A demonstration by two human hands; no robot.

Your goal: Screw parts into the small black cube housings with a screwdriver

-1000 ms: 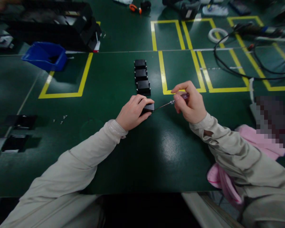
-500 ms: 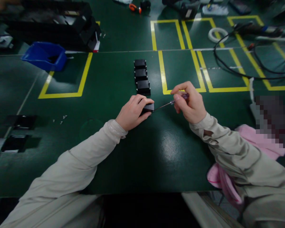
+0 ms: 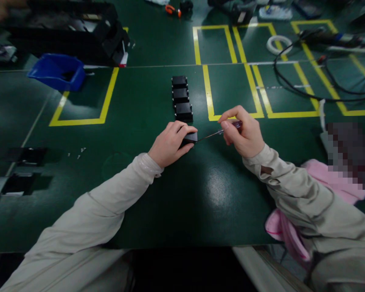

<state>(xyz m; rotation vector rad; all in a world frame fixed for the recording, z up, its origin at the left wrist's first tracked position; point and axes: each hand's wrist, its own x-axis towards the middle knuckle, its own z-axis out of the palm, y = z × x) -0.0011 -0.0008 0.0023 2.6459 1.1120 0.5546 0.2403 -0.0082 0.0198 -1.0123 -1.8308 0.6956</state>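
My left hand (image 3: 172, 142) grips a small black block (image 3: 191, 138) on the green table, its fingers over the top and thumb along the near side. From the right, my right hand (image 3: 243, 132) holds a screwdriver (image 3: 237, 124) by its purplish handle. The thin shaft slants down to the left, and its tip meets the block's right end; the exact contact is too small to tell. Beyond my left hand, three similar black blocks (image 3: 180, 95) form a column, with small shiny screws at their sides.
Several small screws (image 3: 81, 152) and black plates (image 3: 20, 183) lie left. A blue bin (image 3: 59, 71) and black trays (image 3: 63, 36) stand back left. Back right are a tape roll (image 3: 279, 44) and black cables (image 3: 292, 87). Pink cloth (image 3: 337, 180) lies by my right sleeve.
Both my hands stay almost in place, still holding the block and the screwdriver. At the top left, another person's blurred hand has come slightly further into view.
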